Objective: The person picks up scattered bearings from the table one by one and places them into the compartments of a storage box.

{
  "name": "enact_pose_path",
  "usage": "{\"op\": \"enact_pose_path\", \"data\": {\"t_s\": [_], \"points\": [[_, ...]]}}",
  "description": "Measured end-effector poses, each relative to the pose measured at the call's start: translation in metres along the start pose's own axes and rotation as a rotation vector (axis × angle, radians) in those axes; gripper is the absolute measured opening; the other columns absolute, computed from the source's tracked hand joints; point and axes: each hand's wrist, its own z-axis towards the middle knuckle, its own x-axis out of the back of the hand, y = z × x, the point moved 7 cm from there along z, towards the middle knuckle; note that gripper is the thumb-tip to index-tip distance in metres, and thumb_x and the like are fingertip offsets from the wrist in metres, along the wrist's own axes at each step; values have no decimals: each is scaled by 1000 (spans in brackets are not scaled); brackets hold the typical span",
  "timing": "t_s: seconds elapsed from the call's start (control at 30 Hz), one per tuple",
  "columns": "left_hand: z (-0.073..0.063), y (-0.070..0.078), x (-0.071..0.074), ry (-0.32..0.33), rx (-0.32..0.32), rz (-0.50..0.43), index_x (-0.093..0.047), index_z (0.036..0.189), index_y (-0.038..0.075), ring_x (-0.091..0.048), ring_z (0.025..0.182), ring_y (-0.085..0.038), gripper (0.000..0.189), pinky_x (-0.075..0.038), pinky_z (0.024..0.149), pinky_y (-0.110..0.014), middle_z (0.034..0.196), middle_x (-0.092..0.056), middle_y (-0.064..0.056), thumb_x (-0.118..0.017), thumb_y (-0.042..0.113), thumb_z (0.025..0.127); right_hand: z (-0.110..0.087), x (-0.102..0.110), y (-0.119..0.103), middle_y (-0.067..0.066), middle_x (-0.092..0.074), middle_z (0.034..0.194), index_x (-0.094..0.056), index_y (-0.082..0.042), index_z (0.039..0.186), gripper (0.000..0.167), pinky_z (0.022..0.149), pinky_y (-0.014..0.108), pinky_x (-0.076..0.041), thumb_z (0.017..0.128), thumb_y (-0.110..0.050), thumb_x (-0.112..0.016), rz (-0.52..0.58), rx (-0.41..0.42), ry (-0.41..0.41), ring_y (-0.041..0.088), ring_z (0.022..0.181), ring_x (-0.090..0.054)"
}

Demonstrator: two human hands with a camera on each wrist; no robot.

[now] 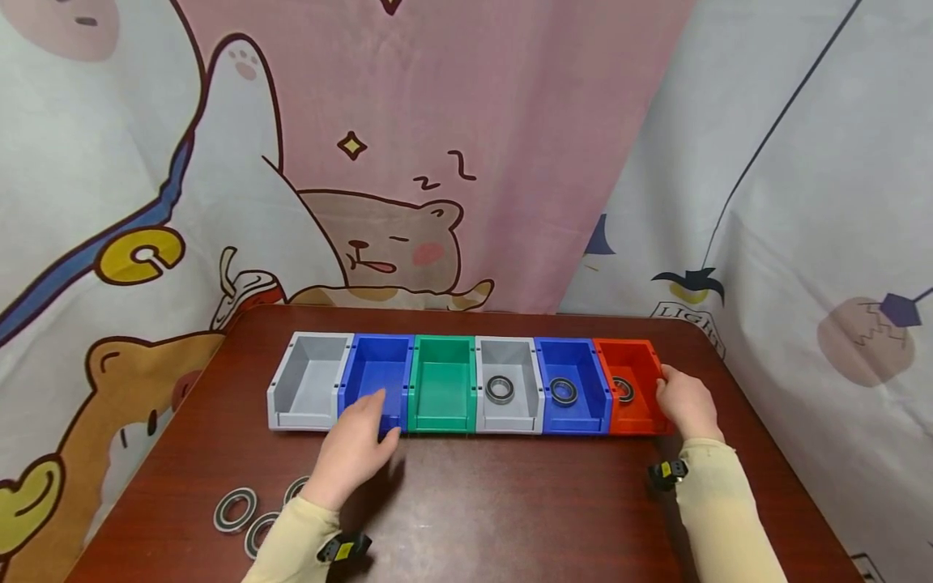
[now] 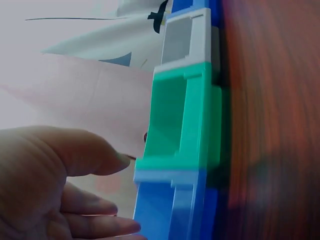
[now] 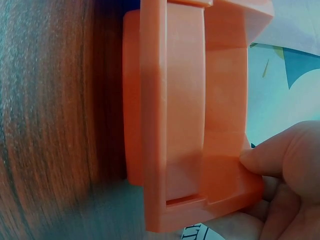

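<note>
A row of joined open-front bins stands on the table. My right hand (image 1: 687,402) pinches the right side wall of the red bin (image 1: 634,356), thumb inside and fingers outside, as the right wrist view shows. My left hand (image 1: 355,447) reaches over the front of the left blue bin (image 1: 377,368), thumb apart from the loosely extended fingers, holding nothing. One ball bearing (image 1: 500,402) lies in the right grey bin (image 1: 508,355), another bearing (image 1: 564,403) in the right blue bin (image 1: 567,356), and a third bearing (image 1: 630,392) in the red bin.
Three more bearings (image 1: 219,517) lie on the brown table (image 1: 525,502) at the lower left, partly behind my left forearm. The left grey bin (image 1: 319,368) and the green bin (image 1: 445,372) hold nothing visible. A printed curtain (image 1: 539,162) hangs behind the table.
</note>
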Motion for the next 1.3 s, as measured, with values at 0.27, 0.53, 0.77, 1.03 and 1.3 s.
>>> {"op": "enact_pose_path", "data": {"t_s": [0.27, 0.53, 0.77, 1.03, 1.3], "points": [[-27, -21, 21, -5, 1, 56, -55, 130, -13, -59, 113, -43, 65, -47, 94, -55, 123, -60, -29, -80, 19, 80, 0, 0, 0, 41, -45, 132, -34, 14, 144, 51, 92, 63, -42, 101, -11, -45, -9, 4, 11, 48, 100, -52], [-46, -34, 30, 35, -38, 33, -55, 130, -10, -58, 112, -41, 67, -47, 93, -54, 121, -61, -26, -83, 18, 75, -1, -1, 1, 41, -46, 131, -33, 14, 145, 51, 89, 61, -45, 102, -12, -44, 1, -11, -1, 45, 94, -52], [-63, -44, 31, 53, -65, 48, -56, 131, -8, -58, 111, -40, 73, -47, 92, -55, 121, -62, -24, -87, 18, 71, -1, -1, -1, 39, -49, 127, -33, 14, 145, 51, 85, 58, -47, 102, -13, -44, 11, -22, -11, 43, 91, -51], [-77, -68, 24, -68, 29, 116, -56, 133, -5, -57, 110, -40, 83, -47, 90, -56, 120, -61, -23, -91, 27, 65, 0, -1, -1, 39, -48, 128, -33, 13, 145, 51, 80, 54, -47, 102, -13, -43, 5, -8, -9, 43, 90, -51], [-84, -83, 15, -172, 92, 141, -59, 131, -2, -58, 107, -40, 82, -48, 88, -56, 118, -61, -20, -92, 30, 62, 1, -2, 1, 40, -45, 132, -32, 13, 146, 52, 86, 57, -46, 102, -13, -43, 5, -10, -6, 43, 93, -50]]}}
